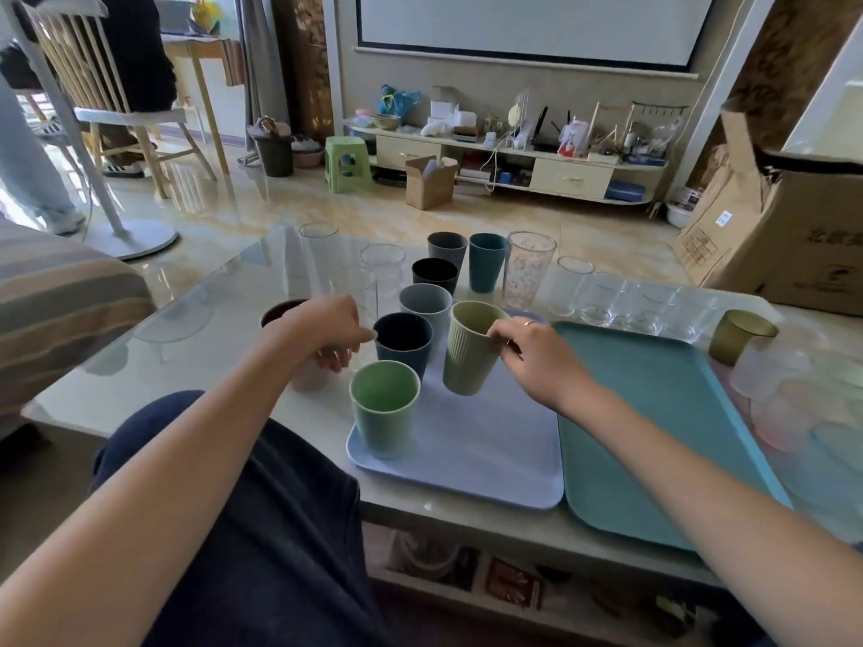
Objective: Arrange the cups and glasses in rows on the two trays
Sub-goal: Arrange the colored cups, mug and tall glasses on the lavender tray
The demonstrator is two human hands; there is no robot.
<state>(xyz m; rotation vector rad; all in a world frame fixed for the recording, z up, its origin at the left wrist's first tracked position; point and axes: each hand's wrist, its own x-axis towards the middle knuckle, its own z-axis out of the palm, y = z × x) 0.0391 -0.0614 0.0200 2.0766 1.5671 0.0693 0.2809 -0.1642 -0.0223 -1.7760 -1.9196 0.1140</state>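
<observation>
My right hand (537, 361) grips a ribbed olive cup (469, 354) by its rim and holds it tilted over the far end of the lavender tray (471, 464). A light green cup (385, 408) stands on that tray's near left corner. A navy cup (402, 345) stands behind it, then a grey-blue cup (426, 304) and a black cup (435, 273). My left hand (327, 333) hovers curled beside the navy cup's rim, over a pale pinkish cup (308, 380). Whether it grips either cup is unclear. The teal tray (654, 413) lies to the right.
A grey cup (447, 248), a teal cup (486, 262) and a floral glass (530, 270) stand at the table's far edge. Clear glasses line up at right (602, 298) and stand far left (382, 268). A brown cup (280, 310), an amber cup (740, 336), frosted cups (775, 371) and a cardboard box (794, 226) are nearby.
</observation>
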